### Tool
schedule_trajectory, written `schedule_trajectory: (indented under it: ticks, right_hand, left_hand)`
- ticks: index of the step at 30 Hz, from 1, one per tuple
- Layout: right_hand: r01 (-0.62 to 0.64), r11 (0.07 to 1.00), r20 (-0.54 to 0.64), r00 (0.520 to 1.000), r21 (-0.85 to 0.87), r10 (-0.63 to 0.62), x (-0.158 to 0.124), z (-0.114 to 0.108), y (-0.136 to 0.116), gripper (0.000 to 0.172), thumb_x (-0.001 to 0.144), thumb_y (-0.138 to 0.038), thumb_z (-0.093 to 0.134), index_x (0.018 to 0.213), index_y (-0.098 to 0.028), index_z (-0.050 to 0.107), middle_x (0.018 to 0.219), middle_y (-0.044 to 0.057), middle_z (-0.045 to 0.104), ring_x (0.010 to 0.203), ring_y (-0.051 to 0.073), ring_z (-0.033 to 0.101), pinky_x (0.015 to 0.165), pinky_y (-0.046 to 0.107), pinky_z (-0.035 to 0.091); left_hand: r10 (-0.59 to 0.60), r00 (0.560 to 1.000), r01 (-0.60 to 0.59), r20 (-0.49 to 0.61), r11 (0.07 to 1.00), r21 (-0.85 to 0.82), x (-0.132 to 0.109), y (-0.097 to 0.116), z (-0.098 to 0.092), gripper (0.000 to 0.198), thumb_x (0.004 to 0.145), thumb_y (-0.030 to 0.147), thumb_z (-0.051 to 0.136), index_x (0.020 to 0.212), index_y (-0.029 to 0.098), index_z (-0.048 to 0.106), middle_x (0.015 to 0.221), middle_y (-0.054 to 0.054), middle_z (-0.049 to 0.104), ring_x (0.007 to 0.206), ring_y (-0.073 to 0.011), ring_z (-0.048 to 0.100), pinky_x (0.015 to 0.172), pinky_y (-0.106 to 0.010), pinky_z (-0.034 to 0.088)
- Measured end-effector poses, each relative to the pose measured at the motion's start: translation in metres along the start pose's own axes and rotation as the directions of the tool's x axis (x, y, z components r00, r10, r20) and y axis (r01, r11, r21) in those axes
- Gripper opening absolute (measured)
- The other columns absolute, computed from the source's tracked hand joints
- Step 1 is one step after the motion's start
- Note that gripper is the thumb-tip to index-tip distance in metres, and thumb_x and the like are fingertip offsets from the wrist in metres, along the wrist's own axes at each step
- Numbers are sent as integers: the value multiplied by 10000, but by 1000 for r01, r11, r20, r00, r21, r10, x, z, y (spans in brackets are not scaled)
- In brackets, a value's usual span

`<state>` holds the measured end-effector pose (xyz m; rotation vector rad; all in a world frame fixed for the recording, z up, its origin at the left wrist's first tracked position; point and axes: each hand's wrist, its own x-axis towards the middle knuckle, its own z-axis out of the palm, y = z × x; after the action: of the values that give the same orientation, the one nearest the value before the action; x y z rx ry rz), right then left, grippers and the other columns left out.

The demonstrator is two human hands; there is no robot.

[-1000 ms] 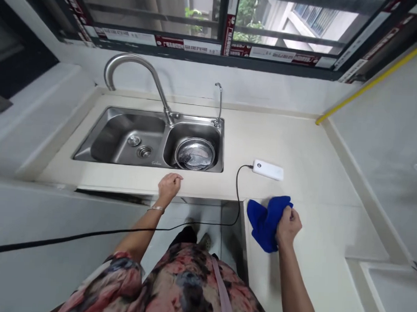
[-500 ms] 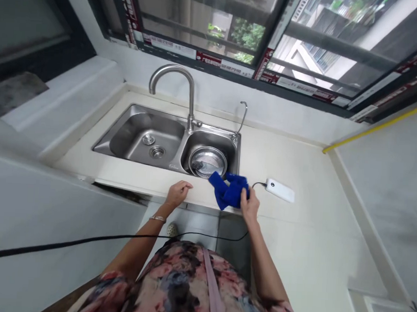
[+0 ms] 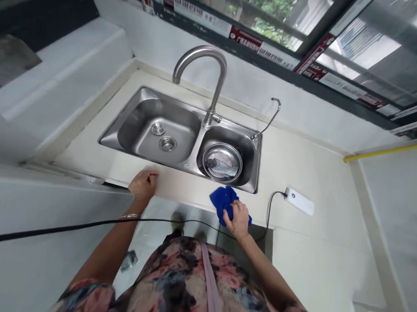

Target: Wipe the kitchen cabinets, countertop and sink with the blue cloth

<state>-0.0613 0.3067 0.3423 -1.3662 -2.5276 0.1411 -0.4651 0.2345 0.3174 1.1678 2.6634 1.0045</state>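
A bunched blue cloth (image 3: 223, 197) lies at the counter's front edge, just below the smaller sink basin. My right hand (image 3: 239, 219) is closed over the cloth from above, fingers pressing into it. Farther left, my left hand (image 3: 143, 186) rests at the front edge of the counter (image 3: 179, 184), below the larger basin, fingers curled in a loose fist with nothing visible in them. The steel double sink (image 3: 194, 155) lies beyond both hands. In its right basin sits a round metal strainer (image 3: 223, 150) with something dark and something clear inside.
A tall curved faucet (image 3: 219, 77) and a thin small spout (image 3: 276, 110) rise behind the sink. On the right a white power bank (image 3: 300, 201) lies on the counter. Its black cable (image 3: 96, 223) runs across in front of my body. A yellow pipe (image 3: 387, 150) follows the right wall.
My left hand has moved left along the counter edge. My right hand has turned palm down over the cloth, which is now more bunched at the edge. The camera view has shifted.
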Motion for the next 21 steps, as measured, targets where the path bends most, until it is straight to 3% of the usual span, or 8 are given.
schedule_trajectory:
  ticks: [3, 9, 12, 15, 18, 21]
  right_hand:
    - [48, 999, 76, 996, -19, -47, 20, 11, -40, 254, 957, -392, 548, 989, -177, 678, 1107, 139, 644, 978, 277, 527, 868, 401, 435]
    - [135, 991, 218, 967, -17, -128, 117, 41, -138, 289, 963, -436, 575, 1021, -171, 677, 1104, 134, 640, 985, 289, 512, 859, 407, 413]
    - [186, 982, 281, 942, 12, -182, 155, 57, -196, 351, 994, -489, 541, 1079, -170, 660, 1156, 141, 628, 1031, 309, 513, 860, 424, 415]
    - [225, 973, 325, 918, 47, -228, 173, 67, -241, 383, 1026, -510, 488, 1173, -182, 622, 1245, 136, 601, 1081, 316, 505, 885, 442, 415]
    - [238, 968, 344, 905, 75, -249, 174, 67, -252, 397, 1042, -522, 457, 1212, -194, 601, 1312, 128, 580, 1103, 303, 493, 906, 437, 408]
    - [221, 971, 313, 920, 87, -237, 163, 58, -220, 383, 1024, -520, 494, 1165, -191, 631, 1292, 124, 601, 1091, 295, 492, 909, 418, 402]
  left_hand:
    - [7, 999, -7, 32, 1000, 2, -3, 0, 2, 285, 905, 236, 493, 904, 202, 776, 1002, -79, 753, 867, -225, 637, 695, -324, 400]
    - [53, 994, -49, 93, 998, -43, -4, -3, -1, 262, 917, 195, 495, 895, 200, 756, 960, -90, 730, 849, -230, 629, 765, -334, 446]
    - [44, 997, -40, 68, 997, -63, -5, -3, -1, 273, 930, 191, 481, 1041, 189, 731, 1031, -103, 719, 915, -232, 648, 819, -333, 475]
    - [-15, 1000, 15, -9, 998, -62, -6, -5, -3, 360, 956, 178, 407, 1231, 153, 638, 1188, -141, 666, 1033, -225, 649, 857, -326, 499]
    - [-31, 999, 30, -29, 998, -56, -6, -6, -7, 392, 963, 180, 376, 1287, 135, 593, 1217, -155, 640, 1097, -230, 638, 863, -328, 512]
    - [8, 1000, -6, 28, 999, -53, -4, -7, -11, 390, 945, 199, 421, 1267, 132, 630, 1189, -159, 660, 1075, -249, 648, 838, -333, 514]
